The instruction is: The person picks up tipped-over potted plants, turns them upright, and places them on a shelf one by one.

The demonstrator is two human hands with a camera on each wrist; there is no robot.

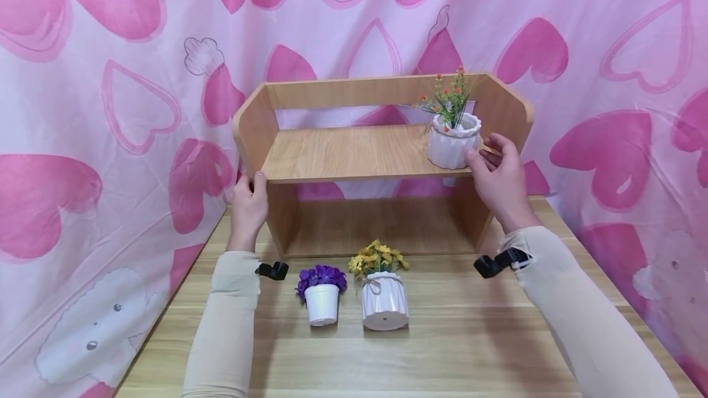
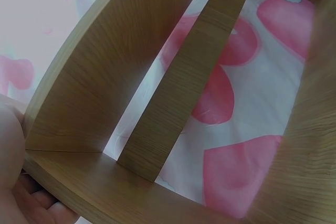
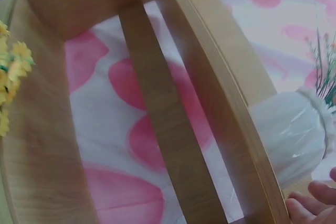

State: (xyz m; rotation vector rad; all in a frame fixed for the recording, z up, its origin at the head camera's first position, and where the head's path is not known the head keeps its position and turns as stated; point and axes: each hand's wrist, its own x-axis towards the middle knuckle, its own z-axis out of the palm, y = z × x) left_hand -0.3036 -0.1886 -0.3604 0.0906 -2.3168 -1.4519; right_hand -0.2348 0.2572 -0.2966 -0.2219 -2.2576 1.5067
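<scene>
A wooden two-tier shelf (image 1: 343, 149) stands on the table. My left hand (image 1: 249, 207) grips its left side panel; in the left wrist view the fingers (image 2: 44, 200) curl around the outer edge. On the right end of the upper board sits a white ribbed pot (image 1: 450, 146) with small orange flowers and thin green stems. My right hand (image 1: 500, 177) is at this pot's right side, thumb close against it and fingers loosely bent, not wrapped around it. From the right wrist, the same white pot (image 3: 291, 137) shows above the board's edge, with the fingertips just beside it.
In front of the shelf, a small white pot with purple flowers (image 1: 322, 303) and a larger white ribbed pot with yellow flowers (image 1: 385, 303) lie tipped on the wooden table (image 1: 442, 355). A pink heart-patterned curtain (image 1: 354, 17) hangs behind and along both sides.
</scene>
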